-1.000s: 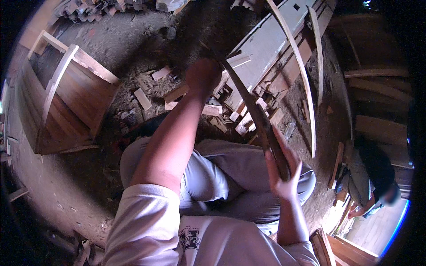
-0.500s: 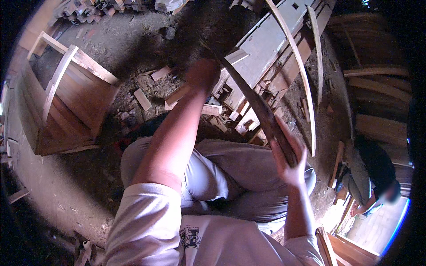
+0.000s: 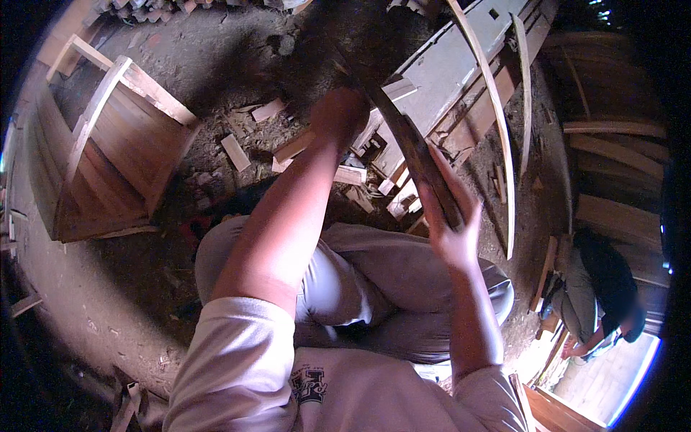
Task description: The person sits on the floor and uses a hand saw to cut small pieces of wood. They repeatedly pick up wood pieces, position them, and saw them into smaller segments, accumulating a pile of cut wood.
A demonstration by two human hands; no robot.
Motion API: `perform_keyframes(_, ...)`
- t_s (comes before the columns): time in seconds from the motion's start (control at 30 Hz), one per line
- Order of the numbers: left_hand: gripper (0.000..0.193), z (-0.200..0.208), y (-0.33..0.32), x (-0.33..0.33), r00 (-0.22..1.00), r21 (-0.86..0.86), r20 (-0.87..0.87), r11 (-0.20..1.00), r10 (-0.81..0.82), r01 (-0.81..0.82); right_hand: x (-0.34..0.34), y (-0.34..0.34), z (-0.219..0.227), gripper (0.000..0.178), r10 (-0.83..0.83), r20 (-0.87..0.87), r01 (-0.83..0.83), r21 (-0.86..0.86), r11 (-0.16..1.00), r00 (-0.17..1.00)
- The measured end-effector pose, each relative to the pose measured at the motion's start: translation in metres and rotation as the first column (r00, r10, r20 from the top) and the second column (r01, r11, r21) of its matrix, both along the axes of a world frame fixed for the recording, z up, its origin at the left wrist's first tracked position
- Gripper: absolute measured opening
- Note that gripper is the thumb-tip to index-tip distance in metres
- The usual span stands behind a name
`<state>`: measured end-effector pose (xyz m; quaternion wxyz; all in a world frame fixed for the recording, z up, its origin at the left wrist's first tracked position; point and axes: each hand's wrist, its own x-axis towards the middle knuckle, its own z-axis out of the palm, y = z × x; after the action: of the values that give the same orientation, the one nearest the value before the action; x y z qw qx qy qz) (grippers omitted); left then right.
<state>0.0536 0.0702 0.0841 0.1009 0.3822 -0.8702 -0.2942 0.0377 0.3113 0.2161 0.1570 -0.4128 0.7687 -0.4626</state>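
Observation:
A long, dark, slightly curved wooden piece [image 3: 410, 144] slants across the middle, thick near me and tapering toward the far left. Its thick near end rests in my right hand [image 3: 468, 209], with fingers on one side and thumb along the other. My left hand [image 3: 340, 115] is at the narrow far part, closed like a fist and in deep shadow. What its fingers hold there is hidden in the dark. Below the piece are my crossed legs [image 3: 389, 266] in grey trousers.
A boat-shaped wooden frame [image 3: 137, 144] stands at left. Wood offcuts [image 3: 235, 153] litter the dirt floor. A long grey board [image 3: 446, 57] and a thin curved strip [image 3: 497, 108] lie ahead to the right. Another person [image 3: 604, 281] bends over at far right, beside stacked planks [image 3: 619, 209].
My right hand has moved forward and a little left, carrying the thick end of the dark piece with it. My left hand has shifted slightly right.

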Motion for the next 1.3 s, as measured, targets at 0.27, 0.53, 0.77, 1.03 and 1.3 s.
perform_keyframes(0.27, 0.036, -0.030, -0.005, -0.017, 0.992, 0.154, 0.051, 0.981, 0.114, -0.121, -0.010, -0.007, -0.012, 0.052, 0.062, -0.086, -0.067, -0.054, 0.996, 0.994)
perform_keyframes(0.53, 0.037, -0.037, -0.016, -0.017, 0.993, -0.014, 0.119, 1.000, -0.023, 0.024, 0.042, 0.122, 0.046, 0.056, -0.004, -0.174, 0.052, 0.272, 0.961, 0.985)
perform_keyframes(0.77, 0.040, -0.028, -0.014, -0.018, 0.996, 0.104, 0.068, 0.993, 0.054, -0.060, 0.077, 0.198, 0.101, 0.058, -0.172, -0.247, 0.222, 0.192, 0.956, 0.954)
perform_keyframes(1.03, 0.064, -0.055, -0.031, -0.018, 0.989, 0.051, -0.148, 0.999, 0.006, 0.001, 0.095, 0.252, 0.090, 0.075, -0.508, 0.103, 0.513, -0.037, 0.857, 0.855)
perform_keyframes(1.3, 0.069, -0.056, -0.055, -0.003, 0.981, 0.180, -0.122, 0.969, -0.150, 0.170, 0.067, 0.250, 0.057, 0.067, -0.440, 0.122, 0.452, -0.097, 0.887, 0.889)
